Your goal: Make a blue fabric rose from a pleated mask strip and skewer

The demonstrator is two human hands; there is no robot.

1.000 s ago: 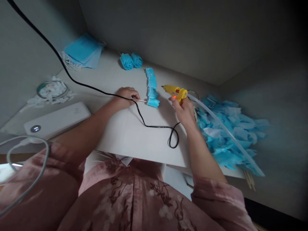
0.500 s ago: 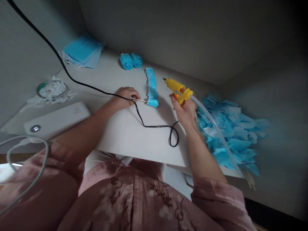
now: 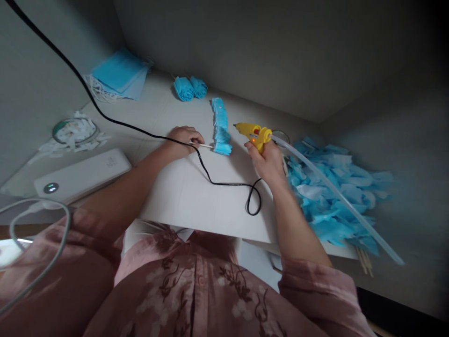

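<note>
At the far left of the frame a white power bank [image 3: 82, 175] lies on the desk [image 3: 189, 192], with a tape roll [image 3: 72, 132] among white scraps behind it and a stack of blue masks [image 3: 119, 75] in the upper left corner. A black cord [image 3: 140, 131] runs down from the upper left, passes right beside our left hand [image 3: 182, 139] and loops near the desk's front edge. That hand is pressed to the desk with its fingers pinched on a thin stick [image 3: 206, 146], whose far end meets the lower end of the blue ruffled strip [image 3: 220, 126] lying just right of centre. Two blue rolls [image 3: 191, 88] sit further back. Our right hand [image 3: 268, 161] is closed round the grip of the yellow glue gun [image 3: 251, 132], its light glowing red and its nozzle pointing left, near the strip but not touching it. We cannot tell whether a finger is pulling the trigger. As we judge it, working well here means bracing the stick flat so the strip cannot roll, bringing the nozzle in low and close, and laying a small bead just where stick and strip meet, with our pinching fingers well back from the hot tip. The cord is best kept off the strip. To the right, the clear glue stick [image 3: 333, 193] trails from the gun over a pile of blue pieces [image 3: 326, 224], with wooden sticks [image 3: 363, 262] poking out at the lower right.
</note>
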